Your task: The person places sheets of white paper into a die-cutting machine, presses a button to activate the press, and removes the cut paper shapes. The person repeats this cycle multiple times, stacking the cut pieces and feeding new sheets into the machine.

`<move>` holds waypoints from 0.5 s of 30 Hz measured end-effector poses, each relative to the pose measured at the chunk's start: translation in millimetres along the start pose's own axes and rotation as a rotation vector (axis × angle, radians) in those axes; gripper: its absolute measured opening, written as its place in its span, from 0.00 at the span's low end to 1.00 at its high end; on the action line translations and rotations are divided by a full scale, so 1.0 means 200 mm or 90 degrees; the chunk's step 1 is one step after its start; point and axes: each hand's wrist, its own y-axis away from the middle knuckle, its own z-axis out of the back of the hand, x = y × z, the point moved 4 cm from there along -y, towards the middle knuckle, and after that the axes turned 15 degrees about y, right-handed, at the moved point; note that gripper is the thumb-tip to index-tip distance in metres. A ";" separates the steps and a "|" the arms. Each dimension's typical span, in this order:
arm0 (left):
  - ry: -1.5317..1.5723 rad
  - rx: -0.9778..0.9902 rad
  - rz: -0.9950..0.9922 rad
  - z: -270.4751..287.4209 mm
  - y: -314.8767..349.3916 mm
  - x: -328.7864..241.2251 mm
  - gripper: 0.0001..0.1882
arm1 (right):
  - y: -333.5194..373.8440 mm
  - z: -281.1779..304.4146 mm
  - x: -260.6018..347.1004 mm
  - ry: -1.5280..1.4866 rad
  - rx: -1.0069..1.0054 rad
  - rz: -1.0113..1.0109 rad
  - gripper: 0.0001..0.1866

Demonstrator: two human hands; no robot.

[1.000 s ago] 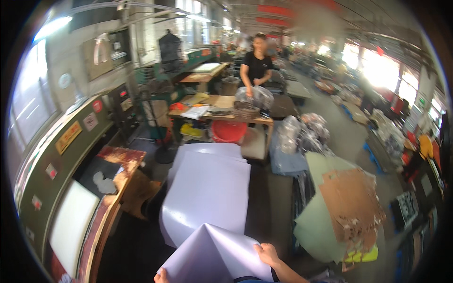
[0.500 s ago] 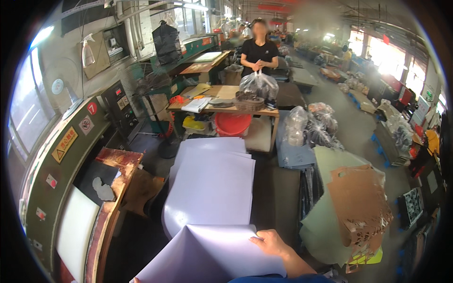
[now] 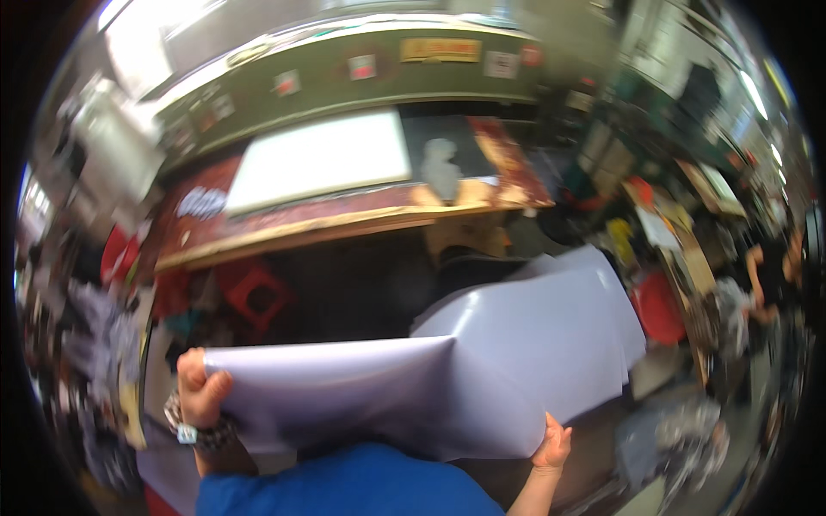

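A large, bendy pale lilac sheet (image 3: 344,391) stretches in front of my body, bowed and creased near its middle. My left hand (image 3: 202,389) is closed round its left end, with a dark bracelet at the wrist. At the sheet's lower right edge, my right hand (image 3: 552,443) pinches it between thumb and fingers. Just beyond, a pile of similar lilac sheets (image 3: 559,318) lies to the right, partly overlapped by the held one.
Ahead is a worn wooden table (image 3: 344,225) bearing a white board (image 3: 323,162), a black sheet and a grey cut-out piece (image 3: 441,169). A green machine beam (image 3: 327,82) runs behind it. A red stool (image 3: 254,292) stands underneath. Far right are a red basin (image 3: 658,308) and a person.
My view has swung left to face the wooden table. The held sheet has been drawn off leftward and spread wider. My left hand now shows fully, still gripping with the right.
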 end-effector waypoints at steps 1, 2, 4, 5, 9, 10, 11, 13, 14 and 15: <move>-0.020 -0.035 -0.039 0.07 -0.02 -0.04 0.22 | -0.08 -0.03 -0.02 0.021 -0.004 -0.014 0.50; 0.019 -0.042 -0.033 0.12 -0.02 -0.07 0.23 | -0.16 -0.05 -0.03 0.022 -0.005 -0.019 0.49; 0.098 -0.028 -0.088 0.21 -0.05 -0.09 0.23 | -0.31 -0.14 -0.05 -0.010 0.012 -0.019 0.43; 0.110 -0.054 -0.092 0.25 -0.05 -0.07 0.23 | -0.41 -0.18 -0.06 0.021 -0.012 -0.042 0.42; 0.118 -0.165 0.088 0.45 -0.16 0.23 0.23 | -0.80 -0.51 0.08 0.087 0.016 -0.036 0.32; 0.152 -0.197 0.131 0.51 -0.23 0.35 0.23 | -0.92 -0.65 0.17 0.209 0.058 0.012 0.30; 0.200 -0.215 0.172 0.57 -0.34 0.49 0.24 | -1.05 -0.83 0.26 0.327 0.095 0.061 0.28; 0.321 -0.171 0.160 0.69 -0.59 0.73 0.25 | -1.32 -1.23 0.45 0.323 0.143 0.136 0.27; 0.282 -0.202 0.138 0.77 -0.71 0.82 0.25 | -1.43 -1.44 0.56 0.373 0.180 0.183 0.27; 0.300 -0.200 0.123 0.84 -0.80 0.89 0.25 | -1.50 -1.62 0.67 0.422 0.216 0.223 0.28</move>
